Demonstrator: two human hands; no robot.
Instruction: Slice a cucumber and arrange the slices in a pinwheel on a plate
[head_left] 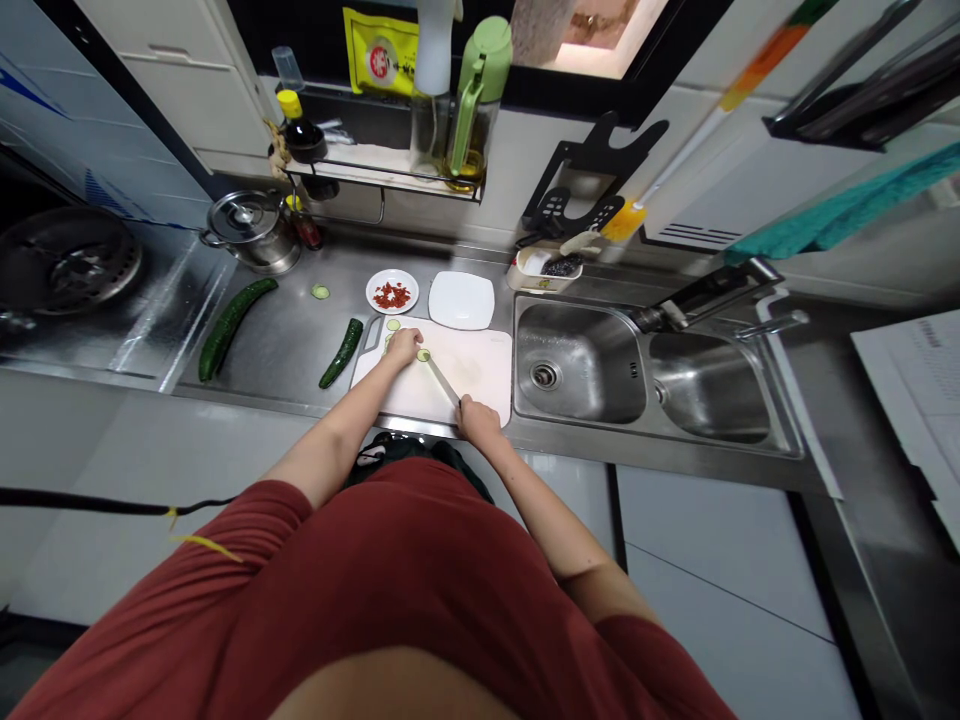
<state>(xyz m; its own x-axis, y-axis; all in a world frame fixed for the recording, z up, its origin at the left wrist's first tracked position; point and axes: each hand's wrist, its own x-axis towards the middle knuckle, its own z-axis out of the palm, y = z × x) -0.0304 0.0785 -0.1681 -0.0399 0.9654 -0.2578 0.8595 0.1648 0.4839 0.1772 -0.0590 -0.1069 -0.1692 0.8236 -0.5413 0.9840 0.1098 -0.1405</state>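
Note:
My right hand (480,420) is wrapped round the handle of a kitchen knife (444,382). The blade slants up and left over a white cutting board (476,365), its tip at a round cucumber slice (424,356). My left hand (405,346) is on the board's left part, fingers curled together; anything inside them is hidden. Another pale green slice (394,325) lies just above that hand, and a bit of green shows at its left side. Left of the board lies a cut piece of cucumber (341,353).
A whole cucumber (234,325) and a green scrap (320,291) lie farther left. Behind the board stand a plate of chopped red pieces (392,308) and a white plate (461,300). A double sink (577,400) is at right, a lidded pot (251,232) at back left.

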